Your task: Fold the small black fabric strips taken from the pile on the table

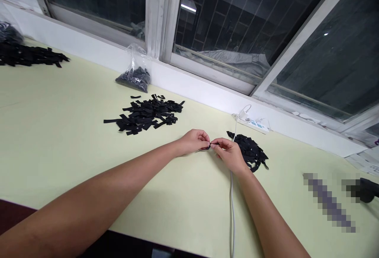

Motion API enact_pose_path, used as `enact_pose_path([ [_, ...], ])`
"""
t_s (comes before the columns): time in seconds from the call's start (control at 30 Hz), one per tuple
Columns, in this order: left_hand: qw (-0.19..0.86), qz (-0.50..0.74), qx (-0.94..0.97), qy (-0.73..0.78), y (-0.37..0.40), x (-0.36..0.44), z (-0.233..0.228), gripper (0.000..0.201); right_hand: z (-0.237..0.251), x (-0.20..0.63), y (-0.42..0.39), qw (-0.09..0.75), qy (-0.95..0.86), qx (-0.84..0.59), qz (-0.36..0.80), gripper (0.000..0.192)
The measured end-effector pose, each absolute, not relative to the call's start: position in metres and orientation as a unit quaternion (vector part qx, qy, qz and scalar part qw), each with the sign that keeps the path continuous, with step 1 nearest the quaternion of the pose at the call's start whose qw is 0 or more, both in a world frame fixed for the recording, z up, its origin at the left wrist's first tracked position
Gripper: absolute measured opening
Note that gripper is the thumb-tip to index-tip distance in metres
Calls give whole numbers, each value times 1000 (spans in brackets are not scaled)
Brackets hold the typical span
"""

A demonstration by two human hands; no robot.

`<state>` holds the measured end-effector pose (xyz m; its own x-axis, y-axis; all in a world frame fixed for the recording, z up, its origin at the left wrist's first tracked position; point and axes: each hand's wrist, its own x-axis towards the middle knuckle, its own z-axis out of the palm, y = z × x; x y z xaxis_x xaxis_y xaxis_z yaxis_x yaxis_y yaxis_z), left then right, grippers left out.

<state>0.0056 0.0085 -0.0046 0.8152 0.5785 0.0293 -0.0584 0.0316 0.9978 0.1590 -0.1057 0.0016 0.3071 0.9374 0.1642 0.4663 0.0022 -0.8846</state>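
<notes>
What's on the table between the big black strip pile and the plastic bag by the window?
In the head view, one stray black strip lies there.

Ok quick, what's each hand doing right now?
Left hand: closed, pinching one end of a small black strip.
Right hand: closed, pinching the strip's other end.

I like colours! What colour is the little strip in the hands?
Black, seen in the head view: the strip pinched between both hands.

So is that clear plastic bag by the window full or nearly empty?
Partly filled. The plastic bag holds dark pieces only in its bottom part; its clear upper part stands crumpled and empty against the window ledge.
</notes>
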Motion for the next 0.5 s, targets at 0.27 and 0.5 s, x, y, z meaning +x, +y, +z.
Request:
enact_pose_path([
  [0.27, 696, 248, 659, 145, 9, 3, -7, 29, 1, 158, -105, 484, -527, -641, 278, 35],
  [0.5, 698, 258, 652, 146, 9, 4, -7, 26, 3, 158, -106, 472, -528, -637, 305, 37],
])
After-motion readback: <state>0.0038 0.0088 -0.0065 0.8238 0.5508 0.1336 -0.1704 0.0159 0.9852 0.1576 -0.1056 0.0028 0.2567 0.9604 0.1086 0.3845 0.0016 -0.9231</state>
